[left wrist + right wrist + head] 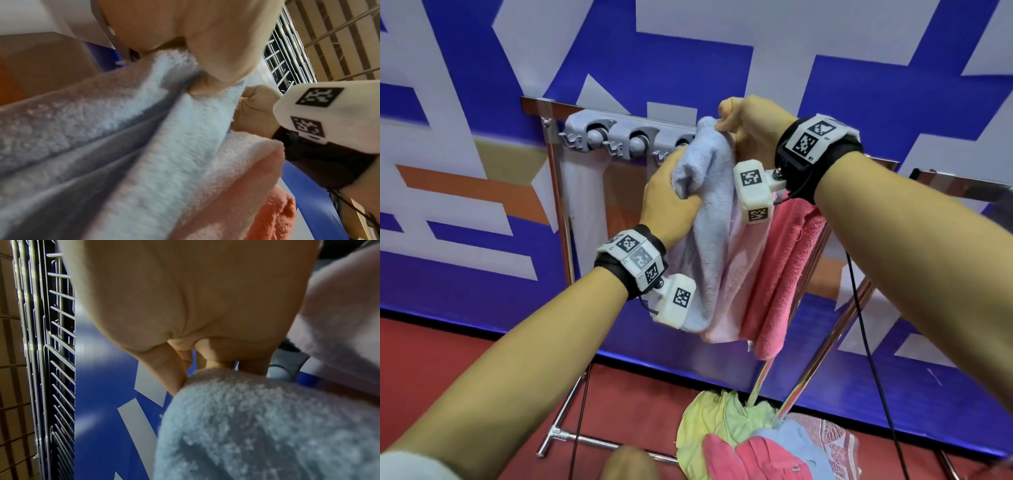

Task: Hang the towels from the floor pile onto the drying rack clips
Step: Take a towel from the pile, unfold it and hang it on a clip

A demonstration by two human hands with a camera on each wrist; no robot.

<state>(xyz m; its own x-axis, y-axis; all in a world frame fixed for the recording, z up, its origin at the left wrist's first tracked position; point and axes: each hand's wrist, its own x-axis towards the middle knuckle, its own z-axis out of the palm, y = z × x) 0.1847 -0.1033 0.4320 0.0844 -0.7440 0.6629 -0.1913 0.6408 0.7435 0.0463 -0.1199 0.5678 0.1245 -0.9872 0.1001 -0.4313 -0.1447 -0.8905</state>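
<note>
I hold a pale blue towel (pixel 709 219) up against the grey clip bar (pixel 619 137) of the metal drying rack. My left hand (pixel 671 202) grips a bunched fold of it just below the bar. My right hand (pixel 743 126) pinches its top corner level with the third clip, which is mostly hidden behind the towel. In the wrist views the blue towel (pixel 180 146) (pixel 257 426) fills the frame under my curled fingers. A light pink towel (pixel 739 274) and a deep pink towel (pixel 780 270) hang to the right of it. The floor pile (pixel 750 442) lies below.
Two empty clips (pixel 595 137) (pixel 638 142) sit on the bar's left part. The rack's chrome posts (pixel 561 212) and foot bar (pixel 592 442) stand on a red floor before a blue and white wall. Black cables (pixel 873 370) hang from my wrists.
</note>
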